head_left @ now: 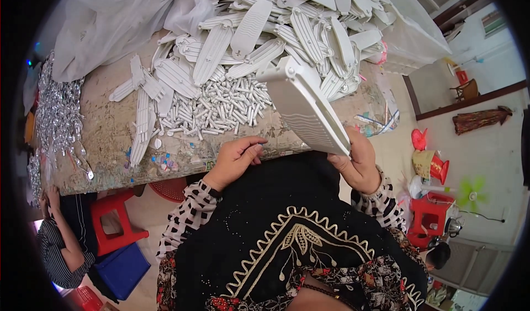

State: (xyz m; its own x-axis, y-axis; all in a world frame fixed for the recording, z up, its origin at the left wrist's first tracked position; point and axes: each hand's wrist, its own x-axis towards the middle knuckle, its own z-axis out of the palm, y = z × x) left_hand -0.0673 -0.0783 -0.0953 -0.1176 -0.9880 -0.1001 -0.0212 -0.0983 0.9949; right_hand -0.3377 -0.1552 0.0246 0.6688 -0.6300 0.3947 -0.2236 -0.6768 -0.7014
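My right hand (359, 161) grips the near end of a long white plastic casing (309, 112). The casing is tilted up over the table's front edge, with wavy ridges on its face and a hollow along one side. At the table edge, to the left of it, is my left hand (234, 159), fingers curled with thumb and forefinger close together; anything between them is too small to make out. Beyond it lies a heap of small whitish pegs (212, 109). Behind the pegs, flat white ridged plastic parts (212, 51) are piled up, some lying loose at the left.
The worn table (107, 129) carries a clear plastic sheet (110, 24) at its far left and silvery strands (61, 118) along its left end. A red stool (116, 217) and blue bin (124, 269) stand below. Another person's arm (69, 239) shows at far left.
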